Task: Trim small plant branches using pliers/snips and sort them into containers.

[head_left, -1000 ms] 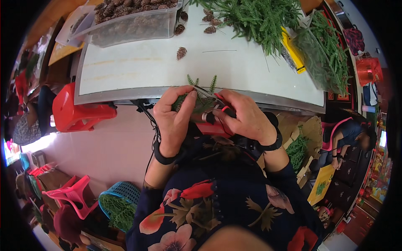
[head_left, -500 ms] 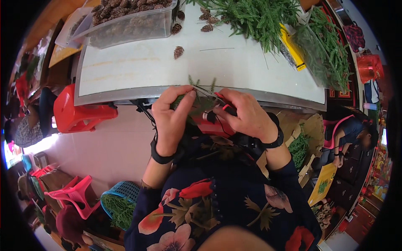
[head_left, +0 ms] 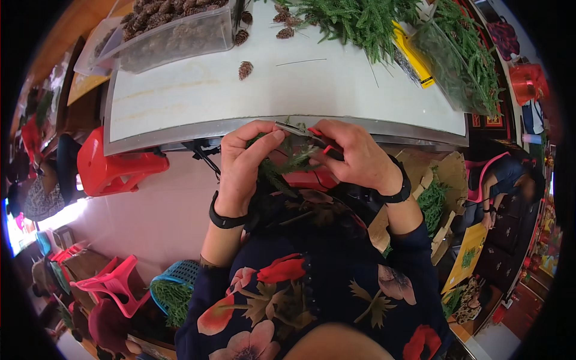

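Just over the table's near edge, my left hand [head_left: 240,165] is closed, thumb against forefinger, on a green needle-leaf sprig [head_left: 279,171]. Part of the sprig hangs below the fingers. My right hand [head_left: 363,157] grips a red-and-black-handled tool [head_left: 329,150] with slim metal jaws. Its metal tip [head_left: 291,128] reaches the left fingertips. Whether it is pliers or scissors, I cannot tell. My fingers hide where the tip meets the sprig.
On the white table [head_left: 180,99] lie a loose pine cone [head_left: 245,70], a thin wire [head_left: 301,62], a heap of green sprigs [head_left: 360,24] and a yellow packet [head_left: 413,57]. A clear bin [head_left: 174,51] of cones stands far left. Nearby are a red stool [head_left: 111,165] and a blue basket [head_left: 180,276].
The upright sprig tips above my fingers have dropped, and more greenery shows below the hands. The tool stays near my left fingertips. The view has shifted slightly.
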